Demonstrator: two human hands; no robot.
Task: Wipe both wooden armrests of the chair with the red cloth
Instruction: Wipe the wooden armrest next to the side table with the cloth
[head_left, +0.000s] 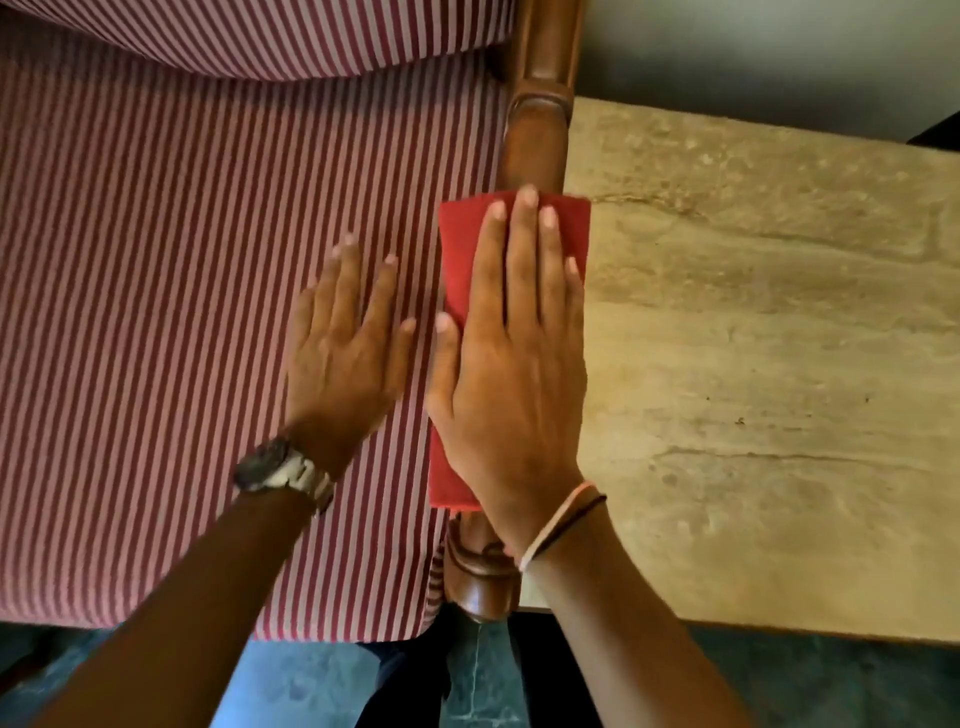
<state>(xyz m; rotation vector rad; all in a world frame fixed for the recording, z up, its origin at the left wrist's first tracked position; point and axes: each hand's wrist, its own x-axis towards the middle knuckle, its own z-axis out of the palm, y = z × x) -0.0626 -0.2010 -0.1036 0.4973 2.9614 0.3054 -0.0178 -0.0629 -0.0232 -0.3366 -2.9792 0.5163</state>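
The chair's right wooden armrest (535, 135) runs from the top of the view down to its carved front end near the bottom. The folded red cloth (460, 244) lies along the armrest's middle and hides that stretch of wood. My right hand (511, 374) presses flat on top of the cloth, fingers together and pointing away from me. My left hand (345, 343) rests flat with fingers spread on the red-and-white striped seat cushion (182, 312), just left of the cloth and holding nothing. The other armrest is out of view.
A worn tan wooden table (769, 364) stands right beside the armrest, its near edge low at the right. The striped backrest cushion (249, 36) fills the top left. Dark bluish floor (311, 686) shows under my forearms.
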